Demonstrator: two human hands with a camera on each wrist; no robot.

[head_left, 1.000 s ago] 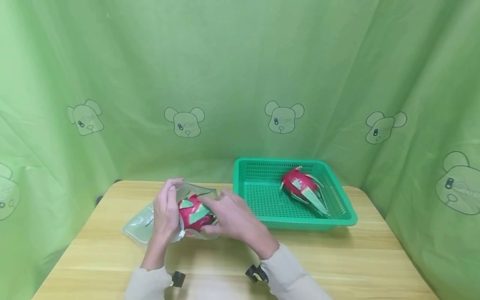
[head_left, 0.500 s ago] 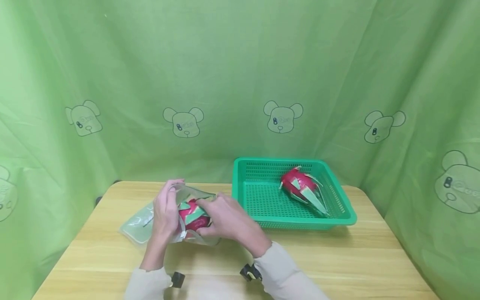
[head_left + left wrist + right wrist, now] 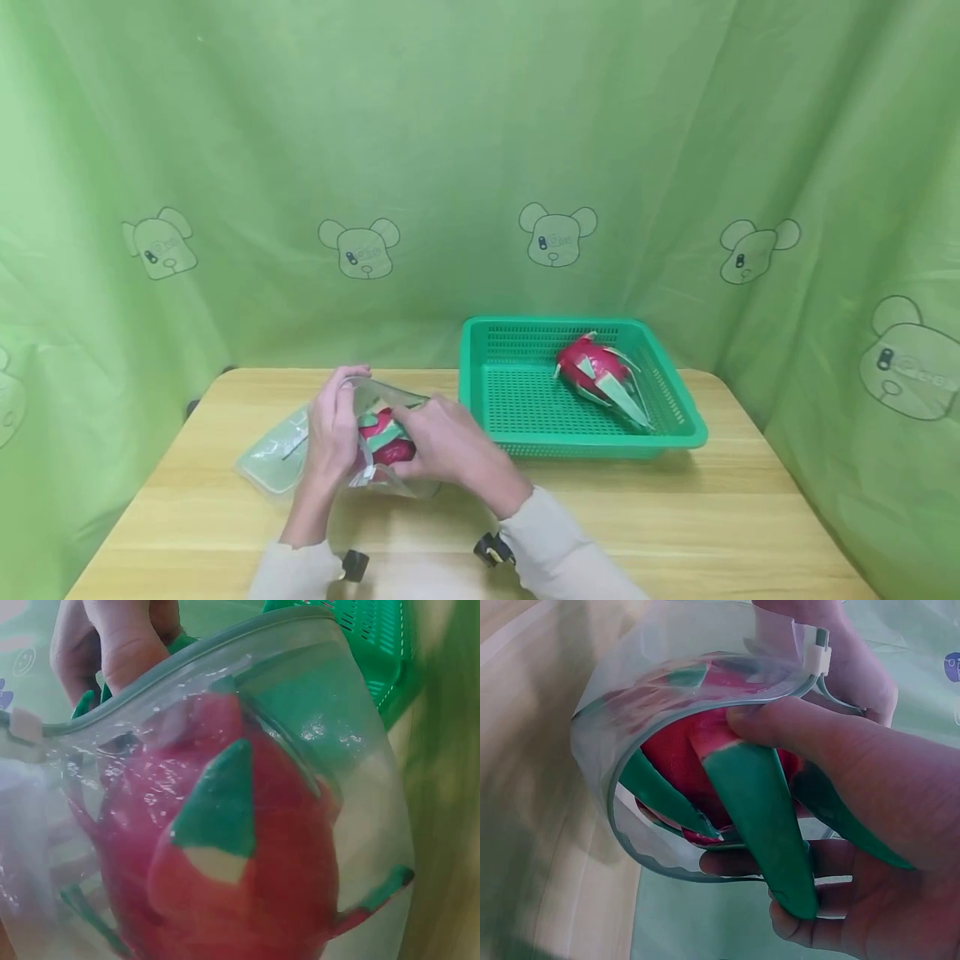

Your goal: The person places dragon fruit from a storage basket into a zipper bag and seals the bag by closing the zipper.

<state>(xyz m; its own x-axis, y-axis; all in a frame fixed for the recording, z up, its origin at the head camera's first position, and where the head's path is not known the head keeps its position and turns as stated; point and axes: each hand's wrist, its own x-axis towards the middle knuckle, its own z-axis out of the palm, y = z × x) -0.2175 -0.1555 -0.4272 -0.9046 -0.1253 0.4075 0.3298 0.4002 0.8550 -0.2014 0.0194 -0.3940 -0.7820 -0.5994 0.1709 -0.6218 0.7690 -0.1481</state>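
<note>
1. The right hand [image 3: 442,442] grips a dragon fruit [image 3: 384,437]: its thumb lies on top of the red skin and the other fingers [image 3: 742,862] curl under it, at the mouth of a clear zip bag [image 3: 285,450].
2. The left hand [image 3: 333,429] pinches the bag's rim, with a fingertip [image 3: 131,656] on the sealing strip, and holds the mouth open.
3. The fruit sits partly inside the bag; in the left wrist view its red body and green scales show through the plastic, and in the right wrist view its green tips stick out past the rim.
4. The bag lies on the wooden bench [image 3: 675,517], left of centre, its closed end pointing away to the left.
5. Just right of the hands stands a green basket [image 3: 690,433] with a second dragon fruit [image 3: 596,375] lying in it.
6. A green curtain [image 3: 480,125] printed with bear heads hangs behind and beside the bench.
</note>
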